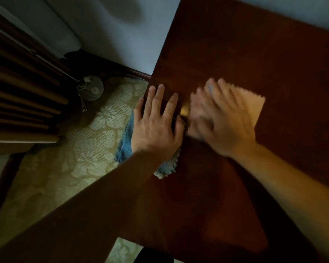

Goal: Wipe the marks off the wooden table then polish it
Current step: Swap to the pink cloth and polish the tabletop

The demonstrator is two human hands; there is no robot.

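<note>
A dark red-brown wooden table (245,54) fills the right half of the view. My right hand (222,120) lies flat, fingers straight and blurred with motion, pressing a pale peach cloth (253,105) onto the tabletop. My left hand (156,122) rests flat with spread fingers at the table's left edge. Under its wrist lies a blue cloth (124,147) that hangs over the edge. A small shiny golden spot (184,111) shows between the two hands; I cannot tell what it is.
A patterned beige carpet (68,177) covers the floor to the left. A round pale fan-like object (91,88) stands on the floor near the wall. Wooden slatted furniture (21,95) takes up the left side. A light wall (112,31) runs behind.
</note>
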